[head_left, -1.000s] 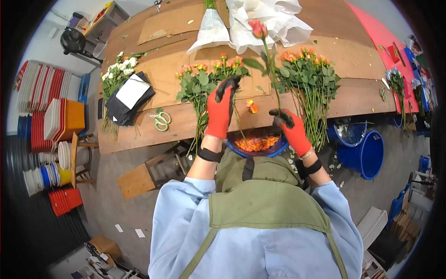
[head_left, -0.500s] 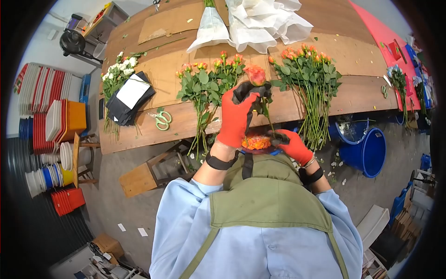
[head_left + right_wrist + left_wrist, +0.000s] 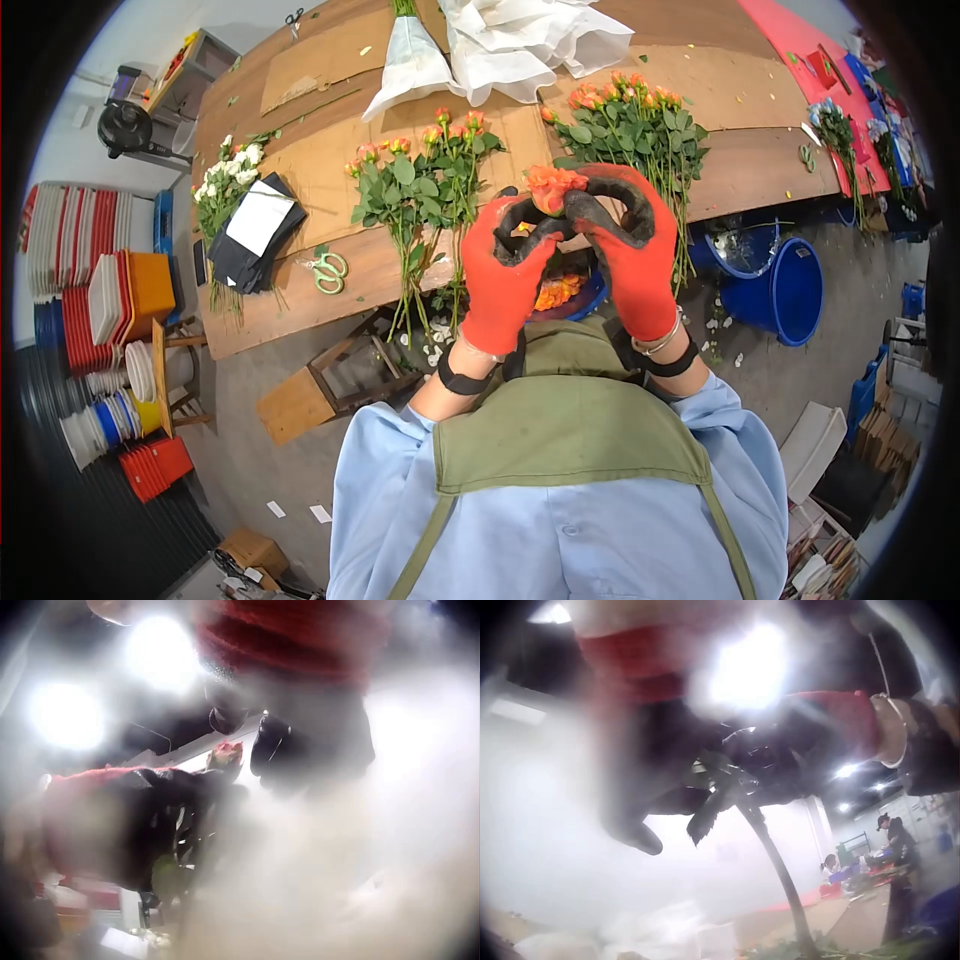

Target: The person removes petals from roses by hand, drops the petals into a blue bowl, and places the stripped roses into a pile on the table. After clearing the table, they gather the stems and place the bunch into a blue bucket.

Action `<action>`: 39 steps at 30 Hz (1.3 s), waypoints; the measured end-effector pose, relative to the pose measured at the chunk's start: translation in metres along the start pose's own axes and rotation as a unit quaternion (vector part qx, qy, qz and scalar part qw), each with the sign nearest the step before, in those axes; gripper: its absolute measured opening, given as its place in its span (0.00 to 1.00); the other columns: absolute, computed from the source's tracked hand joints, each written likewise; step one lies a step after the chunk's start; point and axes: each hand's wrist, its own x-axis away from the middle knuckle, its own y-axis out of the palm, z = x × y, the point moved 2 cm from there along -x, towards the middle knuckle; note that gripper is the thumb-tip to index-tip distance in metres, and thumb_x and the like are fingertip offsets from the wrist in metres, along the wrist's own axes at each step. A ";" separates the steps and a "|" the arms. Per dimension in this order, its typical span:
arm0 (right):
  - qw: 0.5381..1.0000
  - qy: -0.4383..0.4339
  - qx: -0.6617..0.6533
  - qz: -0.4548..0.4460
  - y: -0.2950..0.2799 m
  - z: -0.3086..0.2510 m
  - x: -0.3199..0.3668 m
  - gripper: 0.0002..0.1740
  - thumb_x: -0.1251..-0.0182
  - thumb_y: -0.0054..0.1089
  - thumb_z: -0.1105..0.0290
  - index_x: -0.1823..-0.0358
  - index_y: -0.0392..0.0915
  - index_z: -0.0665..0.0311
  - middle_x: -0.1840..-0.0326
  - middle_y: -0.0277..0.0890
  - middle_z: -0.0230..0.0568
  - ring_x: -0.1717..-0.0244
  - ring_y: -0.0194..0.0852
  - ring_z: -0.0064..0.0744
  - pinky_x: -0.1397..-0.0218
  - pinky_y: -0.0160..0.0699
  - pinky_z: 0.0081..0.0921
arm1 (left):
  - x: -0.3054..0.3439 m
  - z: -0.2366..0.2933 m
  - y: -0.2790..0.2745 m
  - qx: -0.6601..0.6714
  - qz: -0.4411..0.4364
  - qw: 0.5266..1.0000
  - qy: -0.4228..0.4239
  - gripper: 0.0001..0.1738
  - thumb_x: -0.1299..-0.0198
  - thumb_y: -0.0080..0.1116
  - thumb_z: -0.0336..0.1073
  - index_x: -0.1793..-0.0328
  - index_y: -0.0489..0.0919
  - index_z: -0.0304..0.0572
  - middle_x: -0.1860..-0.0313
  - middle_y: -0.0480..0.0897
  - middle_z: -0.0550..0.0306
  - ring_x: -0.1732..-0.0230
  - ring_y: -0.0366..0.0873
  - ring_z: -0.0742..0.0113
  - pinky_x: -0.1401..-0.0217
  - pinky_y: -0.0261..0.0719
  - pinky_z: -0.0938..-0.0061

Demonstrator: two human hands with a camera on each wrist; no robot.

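Observation:
A coral-orange rose point(image 3: 552, 188) is upright between both gloved hands, close in front of the chest. My left hand point(image 3: 503, 272), in a red glove with dark fingers, grips the rose just under its bloom. Its stem point(image 3: 778, 862) and a leaf point(image 3: 708, 812) hang below that grip in the left wrist view. My right hand point(image 3: 640, 258), gloved alike, has thumb and forefinger curled at the bloom's right side, pinching at its outer petals. The same bloom point(image 3: 225, 754) shows beside the right fingertips in the right wrist view, which is hazy.
Orange petals point(image 3: 558, 292) fill a blue tub below the hands. Rose bunches lie left point(image 3: 425, 190) and right point(image 3: 640, 130) on the table. Green-handled scissors point(image 3: 328, 271), black sheets point(image 3: 255, 240), white roses point(image 3: 228, 172) and white wrapping point(image 3: 530, 50) are around them.
The rose came down from above the table toward the chest. My left hand took it under the bloom, and my right hand moved from the lower stem up to the petals.

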 end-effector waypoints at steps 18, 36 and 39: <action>0.923 0.068 -0.378 -0.022 -0.020 0.040 0.009 0.15 0.36 0.56 0.73 0.49 0.77 0.70 0.47 0.78 0.44 0.45 0.76 0.35 0.34 0.69 0.33 | 0.004 0.008 -0.003 0.043 0.058 0.996 -0.062 0.22 0.51 0.67 0.19 0.47 0.78 0.31 0.56 0.82 0.56 0.54 0.80 0.69 0.50 0.79 0.74; 0.968 -0.153 0.149 0.134 0.012 0.003 0.013 0.20 0.52 0.76 0.79 0.56 0.82 0.66 0.51 0.78 0.43 0.49 0.77 0.40 0.48 0.78 0.31 | 0.005 0.008 0.003 -0.152 0.022 0.985 0.075 0.23 0.58 0.74 0.26 0.53 0.80 0.37 0.54 0.81 0.48 0.51 0.78 0.51 0.45 0.75 0.64; 0.972 -0.169 0.092 0.133 0.016 0.003 0.012 0.19 0.49 0.75 0.80 0.55 0.80 0.68 0.51 0.78 0.43 0.53 0.78 0.34 0.51 0.79 0.27 | 0.005 0.005 0.005 -0.105 0.029 0.993 0.043 0.22 0.55 0.74 0.27 0.52 0.80 0.34 0.55 0.82 0.48 0.54 0.79 0.56 0.47 0.76 0.67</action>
